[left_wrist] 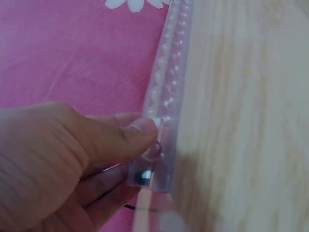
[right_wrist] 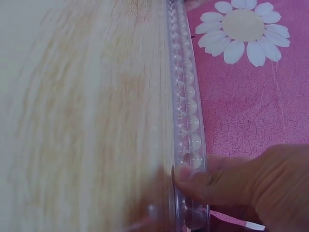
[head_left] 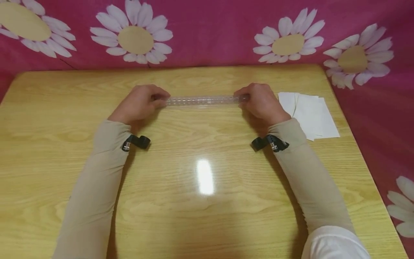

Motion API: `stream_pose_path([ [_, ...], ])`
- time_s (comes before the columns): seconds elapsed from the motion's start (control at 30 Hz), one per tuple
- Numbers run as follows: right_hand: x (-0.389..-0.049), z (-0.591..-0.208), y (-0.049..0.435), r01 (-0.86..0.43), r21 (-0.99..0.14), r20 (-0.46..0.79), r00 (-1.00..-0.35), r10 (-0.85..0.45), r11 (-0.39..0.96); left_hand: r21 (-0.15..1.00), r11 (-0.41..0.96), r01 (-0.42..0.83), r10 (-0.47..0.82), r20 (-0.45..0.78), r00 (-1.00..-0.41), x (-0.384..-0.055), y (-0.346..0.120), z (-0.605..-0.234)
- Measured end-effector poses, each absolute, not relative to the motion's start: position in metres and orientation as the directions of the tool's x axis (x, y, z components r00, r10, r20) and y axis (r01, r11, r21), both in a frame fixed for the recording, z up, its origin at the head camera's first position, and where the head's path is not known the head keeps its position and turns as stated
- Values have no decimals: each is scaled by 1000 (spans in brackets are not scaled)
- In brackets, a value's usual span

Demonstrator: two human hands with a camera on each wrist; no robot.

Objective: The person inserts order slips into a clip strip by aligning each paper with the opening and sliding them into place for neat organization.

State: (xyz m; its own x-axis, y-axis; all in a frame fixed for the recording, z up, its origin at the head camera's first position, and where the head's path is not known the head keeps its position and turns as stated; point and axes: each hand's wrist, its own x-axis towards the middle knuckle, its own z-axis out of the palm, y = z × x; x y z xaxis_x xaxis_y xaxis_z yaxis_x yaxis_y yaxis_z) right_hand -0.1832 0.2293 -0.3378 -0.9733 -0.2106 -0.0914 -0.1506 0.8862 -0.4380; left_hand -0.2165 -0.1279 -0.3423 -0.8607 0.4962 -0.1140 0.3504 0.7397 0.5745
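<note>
A clear plastic tray (head_left: 203, 101) with rows of small rounded bumps spans the gap between the two hands, seen nearly edge-on near the far side of the table. My left hand (head_left: 139, 102) pinches its left end, thumb lying on the near face in the left wrist view, where the bumps run away along the tray (left_wrist: 169, 92). At the opposite end, my right hand (head_left: 261, 102) grips it the same way. The right wrist view shows that thumb (right_wrist: 190, 175) pressed on the plastic beside the round bumps, fingers partly hidden behind.
White paper sheets (head_left: 315, 115) lie overlapping on the right of the wooden table (head_left: 200, 216), close to the right wrist. Behind the table's far edge hangs a pink cloth (head_left: 210, 32) with large white flowers. Black straps with small devices circle both wrists.
</note>
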Motion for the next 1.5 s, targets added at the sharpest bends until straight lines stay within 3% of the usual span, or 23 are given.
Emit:
stream_pose_path([
  [0.23, -182, -335, 232, -180, -429, -78, -969, -235, 885, 546, 733, 405, 522, -71, -850, -216, -122, -349],
  [0.43, -175, -322, 243, -78, -495, -95, -985, -143, 865, 561, 739, 374, 511, -105, -853, -216, -119, -352],
  [1.03, -151, -307, 306, 228, -305, -97, -973, 208, 925, 566, 741, 361, 491, -91, -866, -216, -117, -347],
  [1.5, -140, -300, 342, 296, -275, -200, -948, 247, 915, 540, 757, 366, 495, -110, -862, -215, -119, -343],
])
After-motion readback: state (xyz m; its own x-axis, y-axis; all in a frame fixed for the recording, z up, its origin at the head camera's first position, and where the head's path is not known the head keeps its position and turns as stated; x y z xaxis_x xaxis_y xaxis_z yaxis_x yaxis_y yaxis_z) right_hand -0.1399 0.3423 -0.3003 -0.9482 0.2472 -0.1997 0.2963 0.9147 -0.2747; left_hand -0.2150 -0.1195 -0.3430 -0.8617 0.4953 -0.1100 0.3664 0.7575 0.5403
